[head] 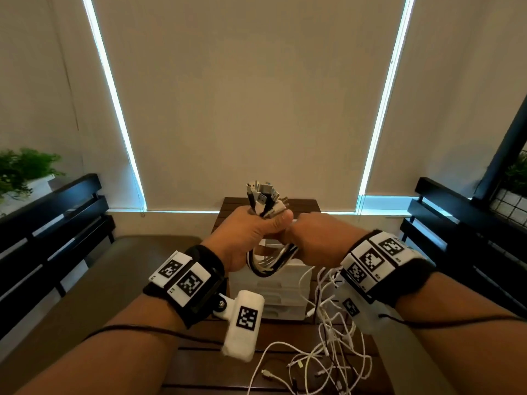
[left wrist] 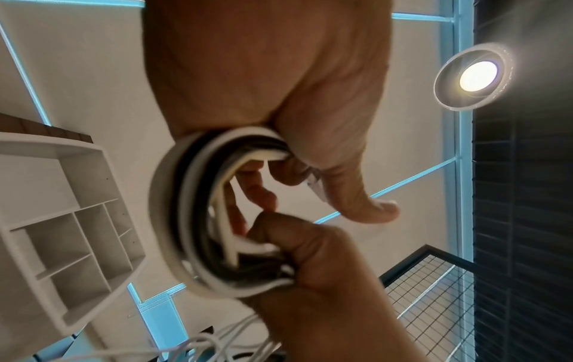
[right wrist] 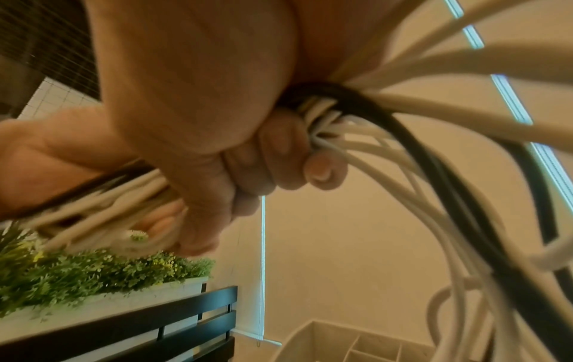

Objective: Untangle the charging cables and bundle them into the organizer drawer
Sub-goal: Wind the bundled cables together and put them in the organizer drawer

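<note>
My left hand (head: 256,232) grips a bundle of white and black charging cables (head: 268,259), held up in front of me; their plug ends (head: 265,199) stick out above the fist. My right hand (head: 316,238) grips the same cables just to the right, and a short loop (left wrist: 192,213) hangs between the two fists. In the right wrist view, fingers (right wrist: 279,159) curl round the cable strands (right wrist: 387,156). Loose ends trail down into a tangle (head: 328,352) on the wooden table (head: 211,363). The white organizer drawer unit (head: 285,295) stands below my hands, and its divided top compartments (left wrist: 71,245) show.
Black slatted bench backs stand at left (head: 57,220) and right (head: 456,223). A green plant in a white planter (head: 22,172) sits at far left. A wire grid panel (head: 510,203) is at right. Drawn window blinds (head: 256,95) fill the far wall.
</note>
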